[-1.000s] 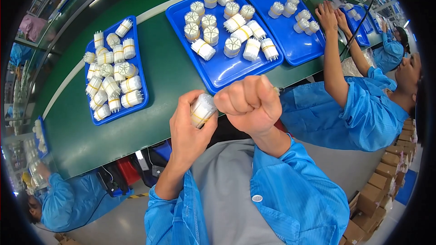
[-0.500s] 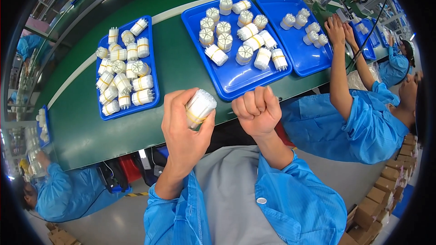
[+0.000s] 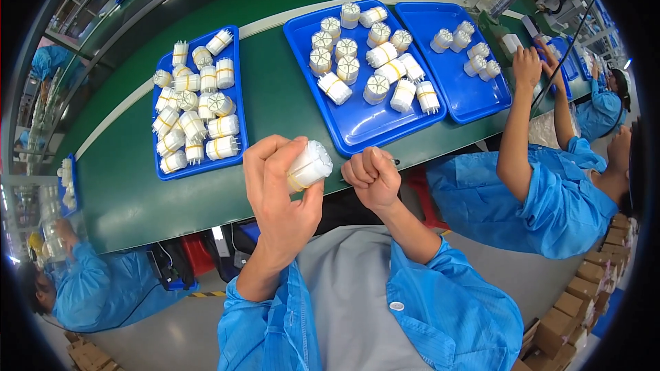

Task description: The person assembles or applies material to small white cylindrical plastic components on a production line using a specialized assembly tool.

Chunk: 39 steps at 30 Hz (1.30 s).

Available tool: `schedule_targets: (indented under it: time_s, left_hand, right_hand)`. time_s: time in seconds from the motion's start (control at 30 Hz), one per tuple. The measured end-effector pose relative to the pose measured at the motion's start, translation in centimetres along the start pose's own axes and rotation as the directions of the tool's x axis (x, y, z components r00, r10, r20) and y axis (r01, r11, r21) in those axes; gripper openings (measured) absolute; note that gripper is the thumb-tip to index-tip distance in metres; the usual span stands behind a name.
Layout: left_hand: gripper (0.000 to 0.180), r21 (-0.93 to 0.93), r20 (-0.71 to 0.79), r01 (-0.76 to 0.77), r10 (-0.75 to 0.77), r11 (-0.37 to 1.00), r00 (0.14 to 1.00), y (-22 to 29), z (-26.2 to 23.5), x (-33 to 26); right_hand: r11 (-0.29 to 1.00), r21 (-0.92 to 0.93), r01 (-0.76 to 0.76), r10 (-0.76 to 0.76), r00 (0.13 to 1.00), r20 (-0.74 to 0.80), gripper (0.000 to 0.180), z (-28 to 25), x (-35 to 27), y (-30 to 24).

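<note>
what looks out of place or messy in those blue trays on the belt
Nothing looks damaged or spilled. The white cylindrical parts in the left tray and middle tray lie jumbled, some upright, some on their sides. The left hand holds one part.

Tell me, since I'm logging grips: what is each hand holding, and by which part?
The left hand holds a white cylindrical part by its side, near one end. The right hand is a closed fist; whether it holds anything cannot be told.
</note>
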<state>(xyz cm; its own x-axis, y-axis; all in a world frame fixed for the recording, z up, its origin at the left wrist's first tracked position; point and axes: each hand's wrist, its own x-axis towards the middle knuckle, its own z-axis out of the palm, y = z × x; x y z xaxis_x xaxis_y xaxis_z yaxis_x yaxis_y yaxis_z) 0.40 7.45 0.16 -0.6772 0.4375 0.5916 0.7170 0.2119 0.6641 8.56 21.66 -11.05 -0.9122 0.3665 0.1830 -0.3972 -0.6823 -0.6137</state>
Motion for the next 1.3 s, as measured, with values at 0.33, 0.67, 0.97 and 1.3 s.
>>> schedule_targets:
  time_s: [0.33, 0.67, 0.97, 1.3]
  left_hand:
    - [0.057, -0.021, -0.128, -0.098, 0.095, 0.995, 0.987, -0.40, 0.31, -0.22]
    - [0.058, 0.132, -0.148, -0.162, 0.181, 0.978, 0.972, -0.40, -0.02, -0.20]
    - [0.055, 0.208, -0.159, -0.233, 0.268, 0.950, 0.950, -0.05, -0.20, 0.27]
    - [0.050, -0.486, 0.054, 0.307, -0.323, 0.818, 0.945, 0.27, -0.41, -0.26]
  right_hand:
    - [0.998, 0.049, -0.035, 0.035, 0.999, 0.014, 0.045, -0.90, 0.04, 0.24]
    - [0.998, 0.036, -0.044, 0.043, 0.999, 0.032, 0.045, -1.22, 0.02, 0.29]
    - [0.998, 0.038, -0.046, 0.044, 0.998, 0.041, 0.044, -1.17, 0.19, 0.24]
    - [0.998, 0.036, -0.044, 0.043, 0.999, 0.033, 0.047, -1.14, 0.12, 0.44]
